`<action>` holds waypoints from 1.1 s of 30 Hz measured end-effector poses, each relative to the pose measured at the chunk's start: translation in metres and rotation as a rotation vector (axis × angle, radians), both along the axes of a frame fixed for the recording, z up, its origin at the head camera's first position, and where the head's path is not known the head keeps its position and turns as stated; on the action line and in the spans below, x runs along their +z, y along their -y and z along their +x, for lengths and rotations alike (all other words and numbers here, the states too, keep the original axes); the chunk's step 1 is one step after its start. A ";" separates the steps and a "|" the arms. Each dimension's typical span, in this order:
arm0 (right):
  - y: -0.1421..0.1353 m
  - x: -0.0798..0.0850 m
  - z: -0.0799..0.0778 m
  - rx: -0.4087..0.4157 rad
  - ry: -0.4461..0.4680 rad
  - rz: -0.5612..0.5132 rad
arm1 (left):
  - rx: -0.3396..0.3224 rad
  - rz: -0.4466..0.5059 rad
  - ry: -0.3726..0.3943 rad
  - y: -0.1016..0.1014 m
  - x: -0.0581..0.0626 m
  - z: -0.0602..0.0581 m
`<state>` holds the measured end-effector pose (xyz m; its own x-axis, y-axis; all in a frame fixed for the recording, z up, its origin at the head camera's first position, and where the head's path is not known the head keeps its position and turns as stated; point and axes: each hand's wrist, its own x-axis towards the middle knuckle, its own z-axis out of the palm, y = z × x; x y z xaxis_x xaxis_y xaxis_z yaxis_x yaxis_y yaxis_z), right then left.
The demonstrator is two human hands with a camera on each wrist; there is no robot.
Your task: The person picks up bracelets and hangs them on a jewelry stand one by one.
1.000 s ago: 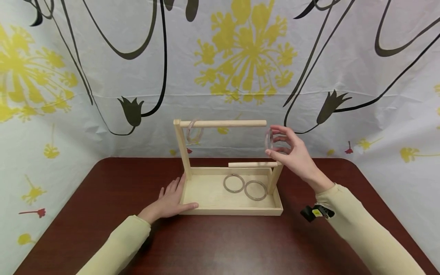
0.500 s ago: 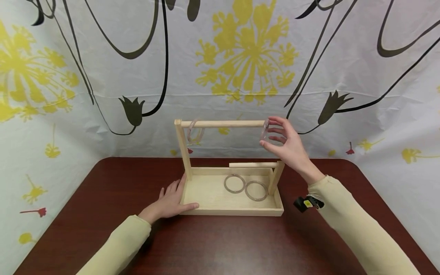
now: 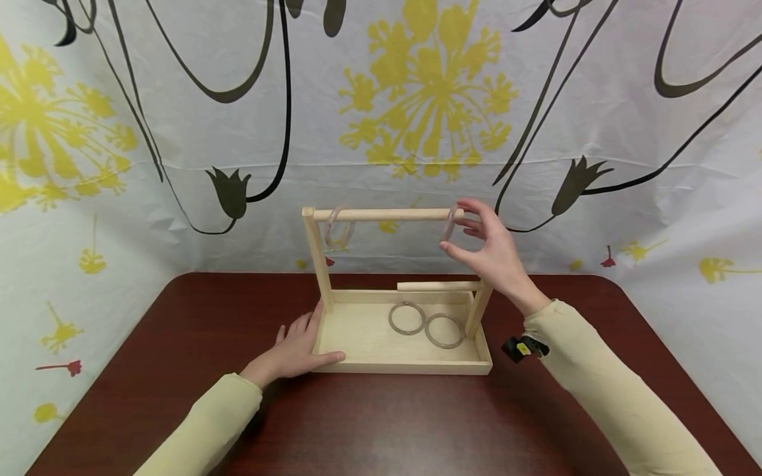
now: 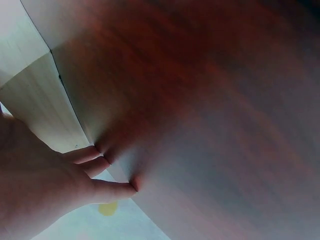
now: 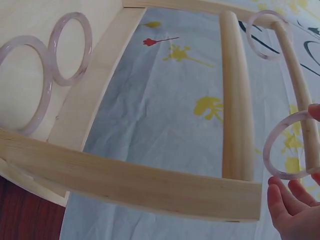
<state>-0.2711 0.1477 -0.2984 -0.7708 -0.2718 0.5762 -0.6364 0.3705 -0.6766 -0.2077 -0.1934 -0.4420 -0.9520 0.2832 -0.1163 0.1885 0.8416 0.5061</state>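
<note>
My right hand pinches a pale translucent bangle between thumb and fingertips. In the right wrist view, that bangle circles the free end of the upper wooden bar. A second bangle hangs near the bar's left, post end. The wooden bangle stand has a shallow tray base, where two more bangles lie flat toward the right. My left hand rests at the tray's left end, its thumb over the front rim and its other fingers extended along the outside, fingertips at the tabletop.
A shorter, lower bar points left from the stand's right post. The stand sits on a dark red-brown table with rounded far corners. Behind it hangs a pale floral-printed cloth.
My right hand has moved up and left, bringing its bangle from beyond the upper bar's free end to around it. The left hand stays at the tray.
</note>
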 end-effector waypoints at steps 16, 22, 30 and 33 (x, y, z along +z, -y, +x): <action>0.005 -0.021 -0.024 -0.071 -0.205 0.135 | -0.001 0.003 0.002 0.000 0.000 0.000; 0.010 -0.019 -0.027 -0.098 -0.255 0.166 | 0.001 0.002 0.000 0.000 -0.001 0.000; 0.014 -0.015 -0.028 -0.150 -0.400 0.244 | -0.002 -0.005 -0.003 0.001 -0.002 0.000; 0.015 -0.014 -0.027 -0.173 -0.440 0.273 | -0.001 -0.001 -0.004 0.000 -0.001 0.000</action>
<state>-0.2984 0.1325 -0.3123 -0.5194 -0.3473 0.7808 -0.7519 0.6200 -0.2244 -0.2075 -0.1936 -0.4429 -0.9521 0.2843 -0.1125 0.1919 0.8421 0.5040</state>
